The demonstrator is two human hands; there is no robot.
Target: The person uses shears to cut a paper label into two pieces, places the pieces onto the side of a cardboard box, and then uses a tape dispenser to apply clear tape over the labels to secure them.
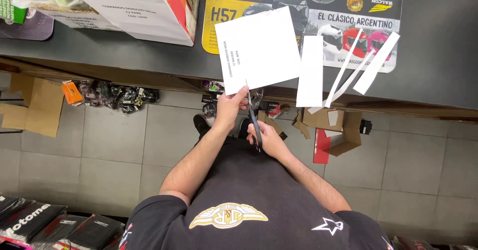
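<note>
Head view: the left hand [230, 106] pinches the lower edge of a white sheet of paper [259, 48], thumb and fingers [234, 94] clamped on it, so the sheet stands up and away from the fingertips over the dark counter [438, 41]. The right hand [266, 138] is closed around the handles of a pair of scissors [253, 115], fingers wrapped through the loops; the blades run from that grip up to the sheet's bottom edge, just beside the left thumb. Whether the blades are parted or closed is too fine to tell.

Beyond the right fingers, cut paper strips [348, 68] and a wider white piece [309, 70] lie on a printed mat [308, 11] on the counter. A cardboard box [144, 8] stands well off past the left fingers.

By the look of it, a cut is just starting at the sheet's lower edge. The next move would call for keeping the sheet taut and steering the blades straight up, clear of the pinching thumb.
</note>
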